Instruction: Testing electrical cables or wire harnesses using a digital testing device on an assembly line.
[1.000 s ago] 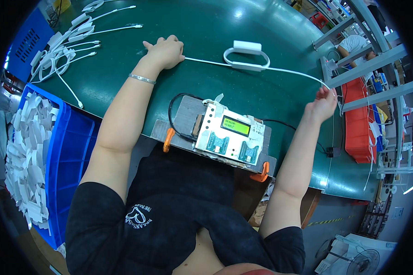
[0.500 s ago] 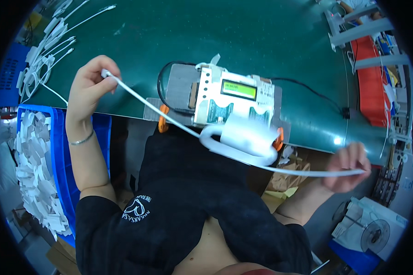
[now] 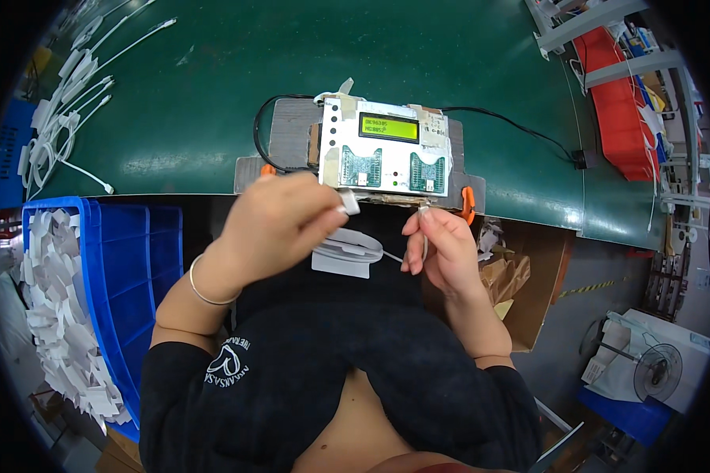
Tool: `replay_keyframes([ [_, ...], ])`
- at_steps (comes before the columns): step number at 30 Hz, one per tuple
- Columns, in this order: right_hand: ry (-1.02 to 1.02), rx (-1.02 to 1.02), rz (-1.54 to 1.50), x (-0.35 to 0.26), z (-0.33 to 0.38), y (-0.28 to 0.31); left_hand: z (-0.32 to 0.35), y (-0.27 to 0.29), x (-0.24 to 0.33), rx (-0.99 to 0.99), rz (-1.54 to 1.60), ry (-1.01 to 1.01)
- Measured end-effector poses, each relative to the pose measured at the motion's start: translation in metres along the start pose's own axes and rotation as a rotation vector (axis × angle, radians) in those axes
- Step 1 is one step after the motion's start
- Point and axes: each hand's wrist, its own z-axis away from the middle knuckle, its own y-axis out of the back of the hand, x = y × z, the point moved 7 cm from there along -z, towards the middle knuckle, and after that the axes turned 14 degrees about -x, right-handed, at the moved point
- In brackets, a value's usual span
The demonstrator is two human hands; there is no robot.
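Observation:
A white cable, coiled with a white paper band around it, hangs below the table's front edge between my hands. My left hand pinches the white plug at one end, close under the left socket of a white test box. At the box's lower right edge, my right hand grips the plug at the cable's other end. Whether that plug sits in a socket I cannot tell. On the box are a lit yellow-green display and two green circuit boards.
Several banded white cables lie at the table's far left. A blue bin with white paper pieces stands at left. Orange clamps flank the box. A carton, a fan and a red bin are at right.
Both hands have come inward from wide apart, bringing the cable's ends to the test box. The cable, stretched out before, now hangs slack. The box appears slightly further left and up.

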Motion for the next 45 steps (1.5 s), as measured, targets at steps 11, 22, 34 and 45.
replay_keyframes([
  [11,0.175,0.111,-0.031,-0.009,-0.01,0.002,-0.011,-0.019,0.005,0.035,-0.273,0.017],
  [22,0.155,0.16,-0.15,-0.014,-0.012,-0.003,-0.009,-0.003,0.006,0.239,-0.239,0.046],
  [34,0.102,-0.008,0.104,-0.006,-0.015,0.019,-0.015,-0.009,0.016,0.152,-0.344,0.034],
  [45,0.211,0.2,0.572,-0.019,0.005,0.005,0.005,-0.024,0.031,-0.356,-0.31,-0.225],
])
